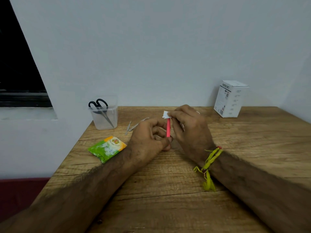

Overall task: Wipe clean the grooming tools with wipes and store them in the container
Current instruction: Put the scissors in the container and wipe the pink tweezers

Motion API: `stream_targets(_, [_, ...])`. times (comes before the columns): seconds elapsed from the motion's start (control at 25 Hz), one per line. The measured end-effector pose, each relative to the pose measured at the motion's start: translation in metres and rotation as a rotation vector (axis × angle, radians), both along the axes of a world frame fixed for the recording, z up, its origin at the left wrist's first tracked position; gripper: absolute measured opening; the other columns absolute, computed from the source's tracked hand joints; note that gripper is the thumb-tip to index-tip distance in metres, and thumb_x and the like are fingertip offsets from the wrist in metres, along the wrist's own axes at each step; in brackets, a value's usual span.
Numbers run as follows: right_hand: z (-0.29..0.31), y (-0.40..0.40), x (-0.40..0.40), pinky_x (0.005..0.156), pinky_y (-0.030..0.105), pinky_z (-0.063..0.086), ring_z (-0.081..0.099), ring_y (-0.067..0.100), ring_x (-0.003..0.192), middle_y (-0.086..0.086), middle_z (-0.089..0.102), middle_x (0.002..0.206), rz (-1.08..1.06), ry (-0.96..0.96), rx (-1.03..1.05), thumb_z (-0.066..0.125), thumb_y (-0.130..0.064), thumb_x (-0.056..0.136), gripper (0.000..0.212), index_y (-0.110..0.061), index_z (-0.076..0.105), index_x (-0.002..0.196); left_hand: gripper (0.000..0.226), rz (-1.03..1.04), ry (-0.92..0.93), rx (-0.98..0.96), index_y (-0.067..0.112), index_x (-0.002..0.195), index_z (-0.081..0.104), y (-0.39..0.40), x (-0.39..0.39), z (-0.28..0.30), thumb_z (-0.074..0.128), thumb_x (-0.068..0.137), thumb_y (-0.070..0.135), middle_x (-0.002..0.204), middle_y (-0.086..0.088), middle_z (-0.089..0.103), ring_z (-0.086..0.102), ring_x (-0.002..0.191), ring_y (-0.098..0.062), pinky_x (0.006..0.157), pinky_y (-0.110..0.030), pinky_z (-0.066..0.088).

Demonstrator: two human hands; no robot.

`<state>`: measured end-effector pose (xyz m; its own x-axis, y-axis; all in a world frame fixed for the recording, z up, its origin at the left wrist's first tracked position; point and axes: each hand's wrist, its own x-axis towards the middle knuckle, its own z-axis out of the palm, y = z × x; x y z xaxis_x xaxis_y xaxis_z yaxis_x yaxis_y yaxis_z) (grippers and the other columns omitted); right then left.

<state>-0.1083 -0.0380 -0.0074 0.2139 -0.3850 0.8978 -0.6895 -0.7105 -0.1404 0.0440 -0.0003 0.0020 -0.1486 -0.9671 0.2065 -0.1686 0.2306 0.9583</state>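
My left hand (pixel 148 137) grips pink tool (pixel 168 130), right hand (pixel 188 121) pinches wipe (pixel 166 114) on tip. Scissors (pixel 101 110) already in container (pixel 105 113); metal tools (pixel 133 126) near worktop (pixel 168 174) back-left corner unwiped.

White cardboard box (pixel 231 99) standing upright at the far right of the wooden surface (pixel 168 182), near the pale wall (pixel 151 47).

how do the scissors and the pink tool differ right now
The scissors stand stored in the clear container, handles up, touched by no hand; the pink tool is out over the table, gripped low by the left hand. The scissors are black-handled with grey blades; the pink tool is a slim stick. The right hand presses a white wipe on the pink tool's top. Both stand roughly upright.
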Motion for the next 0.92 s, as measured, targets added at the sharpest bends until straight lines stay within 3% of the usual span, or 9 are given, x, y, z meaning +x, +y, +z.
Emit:
stream_targets(0.12, [0.001,0.002,-0.001,0.077,0.031,0.052,0.065,0.020,0.082,0.008,0.067,0.092,-0.007,-0.010,0.003,0.064,0.003,0.086,0.016,-0.001,0.073,0.099,0.029,-0.007,-0.003,0.000,0.003,0.108,0.066,0.001,0.000,0.001,0.072,0.083,-0.010,0.089,-0.023,0.073,0.072,0.069,-0.032,0.062,-0.028,0.061])
stream_targets(0.28, [0.001,-0.001,0.000,0.074,0.036,0.054,0.063,0.018,0.080,0.007,0.066,0.090,0.003,-0.043,0.027,0.061,-0.001,0.088,0.016,-0.002,0.073,0.098,0.029,-0.016,-0.030,0.000,0.006,0.107,0.067,0.002,-0.001,0.002,0.074,0.082,-0.008,0.087,-0.018,0.074,0.072,0.066,-0.024,0.061,-0.025,0.060])
stream_targets(0.48, [0.004,0.000,-0.006,0.074,0.024,0.050,0.061,0.013,0.080,0.007,0.066,0.088,-0.013,-0.152,-0.012,0.064,0.005,0.086,0.016,-0.001,0.075,0.096,0.031,0.011,0.037,0.062,0.011,0.106,0.066,0.001,-0.001,0.001,0.076,0.082,-0.006,0.085,-0.018,0.075,0.072,0.066,-0.021,0.063,-0.025,0.061])
stream_targets(0.72, [-0.003,0.010,-0.004,0.072,0.040,0.052,0.065,0.022,0.081,0.001,0.068,0.092,-0.042,0.107,0.082,0.064,-0.008,0.085,0.016,-0.009,0.075,0.096,0.037,-0.003,0.113,0.081,0.013,0.114,0.065,-0.005,0.001,-0.004,0.075,0.083,-0.004,0.082,-0.009,0.076,0.073,0.070,-0.022,0.069,-0.034,0.062])
stream_targets(0.92, [-0.002,0.007,-0.003,0.071,0.043,0.052,0.066,0.025,0.081,0.002,0.069,0.092,-0.042,0.126,0.102,0.059,-0.012,0.087,0.019,-0.010,0.076,0.098,0.040,0.003,0.086,0.067,0.010,0.119,0.064,-0.008,0.002,-0.004,0.075,0.083,-0.006,0.081,-0.008,0.075,0.072,0.064,-0.019,0.061,-0.031,0.060])
